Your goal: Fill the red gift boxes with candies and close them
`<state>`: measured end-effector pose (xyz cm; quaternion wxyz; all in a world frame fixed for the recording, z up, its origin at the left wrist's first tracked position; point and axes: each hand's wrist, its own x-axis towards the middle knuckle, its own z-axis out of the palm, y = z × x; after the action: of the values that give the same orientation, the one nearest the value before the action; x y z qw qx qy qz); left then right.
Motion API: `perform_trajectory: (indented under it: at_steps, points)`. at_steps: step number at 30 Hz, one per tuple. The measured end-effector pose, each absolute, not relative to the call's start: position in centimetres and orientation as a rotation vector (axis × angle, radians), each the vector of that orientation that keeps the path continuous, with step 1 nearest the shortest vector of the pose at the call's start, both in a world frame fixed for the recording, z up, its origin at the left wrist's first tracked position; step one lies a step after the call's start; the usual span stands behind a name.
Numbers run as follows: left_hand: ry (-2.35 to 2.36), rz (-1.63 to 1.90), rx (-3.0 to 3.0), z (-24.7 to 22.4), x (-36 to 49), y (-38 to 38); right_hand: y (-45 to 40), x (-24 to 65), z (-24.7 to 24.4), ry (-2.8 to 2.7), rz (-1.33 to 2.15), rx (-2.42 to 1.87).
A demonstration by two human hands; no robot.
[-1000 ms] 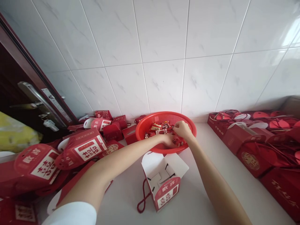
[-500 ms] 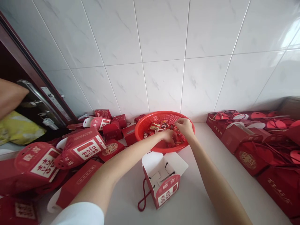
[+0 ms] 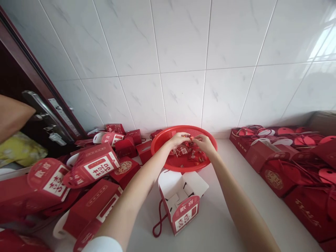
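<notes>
Left hand [image 3: 178,139] and right hand [image 3: 206,144] pinch small wrapped sweets [image 3: 191,138] over basket [image 3: 181,168]; likely light, slick, best gripped mid-body.

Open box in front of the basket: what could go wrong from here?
The open box stands between the forearms, so either might knock it. Its cord lies looped on the tabletop and could snag. The small red item between the left hand and right hand might drop into the basket.
</notes>
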<state>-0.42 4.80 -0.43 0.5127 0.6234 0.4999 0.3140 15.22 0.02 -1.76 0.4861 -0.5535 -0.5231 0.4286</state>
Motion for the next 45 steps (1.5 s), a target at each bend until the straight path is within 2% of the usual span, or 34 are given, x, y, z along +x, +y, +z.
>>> perform_trajectory:
  at_steps: [6,20,32,39,45]
  points:
    - [1.134,0.826,1.406,-0.2,-0.6,5.0,-1.0,15.1,-0.8,-1.226,1.262,-1.198]
    - [1.009,0.763,1.269,0.7,-0.6,4.8,-0.9,15.4,-0.7,-1.122,1.263,-1.185]
    - [1.059,0.890,1.319,0.4,-0.6,4.7,-0.4,15.6,-1.4,-1.038,1.148,-1.185]
    - [0.997,0.908,1.405,0.3,-0.2,4.3,-0.1,15.9,-1.4,-1.070,1.234,-1.062]
    - [0.887,0.784,1.505,0.4,0.0,3.5,-0.3,15.8,-1.3,-1.091,1.309,-1.020]
